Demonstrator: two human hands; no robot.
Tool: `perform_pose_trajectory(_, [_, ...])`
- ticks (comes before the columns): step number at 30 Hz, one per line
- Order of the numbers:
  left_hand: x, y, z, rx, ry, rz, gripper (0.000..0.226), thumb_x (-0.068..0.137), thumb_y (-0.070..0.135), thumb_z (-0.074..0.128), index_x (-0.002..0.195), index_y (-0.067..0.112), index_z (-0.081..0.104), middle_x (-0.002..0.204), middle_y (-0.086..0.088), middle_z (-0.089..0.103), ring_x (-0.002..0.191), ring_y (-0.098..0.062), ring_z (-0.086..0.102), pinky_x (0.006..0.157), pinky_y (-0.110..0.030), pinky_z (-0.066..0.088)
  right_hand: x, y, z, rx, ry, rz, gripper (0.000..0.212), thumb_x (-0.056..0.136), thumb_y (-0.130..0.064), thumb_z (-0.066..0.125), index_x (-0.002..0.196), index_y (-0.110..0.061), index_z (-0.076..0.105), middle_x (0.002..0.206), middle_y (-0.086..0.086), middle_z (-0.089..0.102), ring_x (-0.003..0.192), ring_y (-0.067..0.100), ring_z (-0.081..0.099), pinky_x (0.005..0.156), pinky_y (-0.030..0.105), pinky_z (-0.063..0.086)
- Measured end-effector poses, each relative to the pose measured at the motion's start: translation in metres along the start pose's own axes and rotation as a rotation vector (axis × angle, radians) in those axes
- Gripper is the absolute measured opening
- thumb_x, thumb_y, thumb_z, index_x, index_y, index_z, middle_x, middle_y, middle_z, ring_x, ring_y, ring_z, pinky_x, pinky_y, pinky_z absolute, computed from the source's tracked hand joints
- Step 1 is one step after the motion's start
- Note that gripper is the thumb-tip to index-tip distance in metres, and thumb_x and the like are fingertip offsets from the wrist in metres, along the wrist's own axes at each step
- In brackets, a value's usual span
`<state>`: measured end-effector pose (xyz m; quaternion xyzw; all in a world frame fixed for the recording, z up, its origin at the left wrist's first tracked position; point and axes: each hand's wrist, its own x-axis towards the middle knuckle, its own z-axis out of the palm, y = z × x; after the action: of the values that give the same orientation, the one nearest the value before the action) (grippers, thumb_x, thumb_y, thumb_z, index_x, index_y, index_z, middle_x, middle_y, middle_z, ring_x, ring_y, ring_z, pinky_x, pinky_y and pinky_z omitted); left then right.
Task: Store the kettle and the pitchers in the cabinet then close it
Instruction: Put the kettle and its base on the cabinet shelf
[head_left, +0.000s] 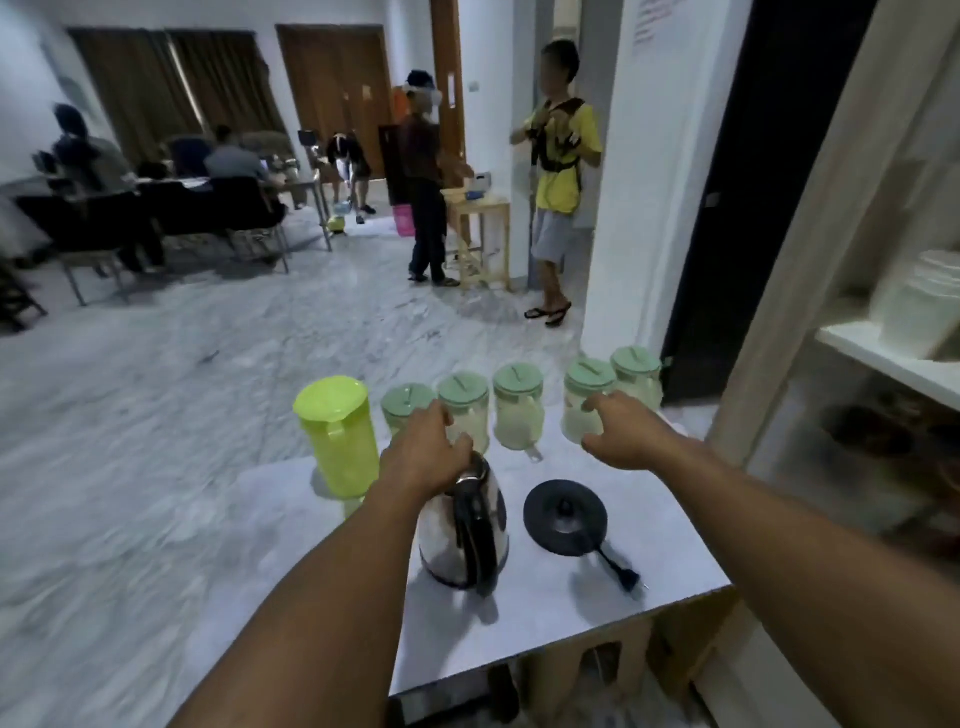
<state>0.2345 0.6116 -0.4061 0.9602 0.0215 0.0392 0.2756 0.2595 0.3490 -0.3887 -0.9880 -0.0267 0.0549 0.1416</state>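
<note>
The left hand (423, 452) holds the kettle (464, 530) mid desk (675, 561). The right hand (621, 431), fingers wide, touches a pitcher (584, 400) at the far edge.

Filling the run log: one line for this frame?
left hand over kettle top | right hand at pitcher | grips unclear | kettle on table | nothing stored yet

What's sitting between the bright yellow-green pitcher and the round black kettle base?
The steel kettle stands between the yellow-green pitcher and black base, with the left hand on top, in the head view.
</note>
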Motion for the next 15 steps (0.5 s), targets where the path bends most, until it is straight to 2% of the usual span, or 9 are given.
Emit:
perform_pose_trajectory(1, [-0.003, -0.011, 0.009, -0.034, 0.005, -0.076, 0.039, 0.086, 0.056, 0.059, 0.099, 0.019, 0.059, 0.098, -0.003, 0.066, 0.097, -0.030, 0.064, 0.078, -0.040, 0.052, 0.015, 0.007, 0.022, 0.005, -0.060, -0.014, 0.065, 0.085, -0.036, 0.059, 0.144, -0.017, 0.042, 0.147, 0.012, 0.043, 0.132, 0.032, 0.046, 0.103, 0.042, 0.043])
perform_pose_trajectory(3, [-0.015, -0.027, 0.028, -0.132, -0.010, -0.225, 0.056, 0.078, 0.072, 0.060, 0.076, 0.016, 0.056, 0.072, 0.002, 0.063, 0.077, -0.025, 0.062, 0.064, -0.037, 0.046, 0.038, 0.023, 0.064, 0.004, -0.178, -0.033, 0.062, 0.083, -0.036, 0.059, 0.141, -0.017, 0.044, 0.144, 0.013, 0.044, 0.127, 0.034, 0.049, 0.099, 0.044, 0.046])
perform_pose_trajectory(6, [-0.031, -0.039, 0.060, -0.251, -0.104, -0.387, 0.072, 0.064, 0.086, 0.064, 0.058, 0.018, 0.043, 0.055, 0.000, 0.053, 0.057, -0.020, 0.055, 0.059, -0.034, 0.040, 0.062, 0.044, 0.119, -0.025, -0.336, -0.069, 0.048, 0.082, -0.028, 0.057, 0.127, -0.012, 0.052, 0.130, 0.017, 0.050, 0.111, 0.036, 0.055, 0.086, 0.041, 0.050])
perform_pose_trajectory(8, [-0.036, -0.043, 0.080, -0.289, -0.153, -0.458, 0.076, 0.056, 0.090, 0.067, 0.057, 0.016, 0.048, 0.056, -0.005, 0.056, 0.059, -0.024, 0.060, 0.063, -0.035, 0.044, 0.080, 0.057, 0.152, -0.044, -0.407, -0.120, 0.049, 0.077, -0.031, 0.055, 0.123, -0.012, 0.056, 0.130, 0.017, 0.053, 0.106, 0.035, 0.055, 0.082, 0.039, 0.049])
perform_pose_trajectory(11, [-0.040, -0.045, 0.108, -0.349, -0.184, -0.542, 0.075, 0.055, 0.080, 0.078, 0.063, 0.008, 0.059, 0.064, -0.006, 0.068, 0.069, -0.024, 0.071, 0.067, -0.035, 0.052, 0.109, 0.080, 0.200, -0.059, -0.445, -0.181, 0.063, 0.074, -0.037, 0.052, 0.134, -0.016, 0.053, 0.144, 0.014, 0.047, 0.122, 0.037, 0.051, 0.096, 0.046, 0.050])
perform_pose_trajectory(13, [-0.041, -0.043, 0.121, -0.360, -0.174, -0.567, 0.063, 0.059, 0.072, 0.082, 0.074, 0.012, 0.073, 0.071, -0.005, 0.073, 0.074, -0.022, 0.071, 0.066, -0.033, 0.051, 0.112, 0.082, 0.215, -0.095, -0.423, -0.203, 0.059, 0.084, -0.033, 0.054, 0.140, -0.016, 0.047, 0.148, 0.014, 0.041, 0.127, 0.040, 0.047, 0.100, 0.049, 0.047])
perform_pose_trajectory(15, [-0.040, -0.039, 0.132, -0.352, -0.145, -0.583, 0.044, 0.067, 0.061, 0.082, 0.081, 0.020, 0.076, 0.076, -0.001, 0.074, 0.077, -0.019, 0.071, 0.066, -0.032, 0.055, 0.117, 0.083, 0.224, -0.135, -0.380, -0.243, 0.050, 0.089, -0.025, 0.055, 0.138, -0.014, 0.050, 0.146, 0.016, 0.041, 0.125, 0.043, 0.046, 0.100, 0.049, 0.045])
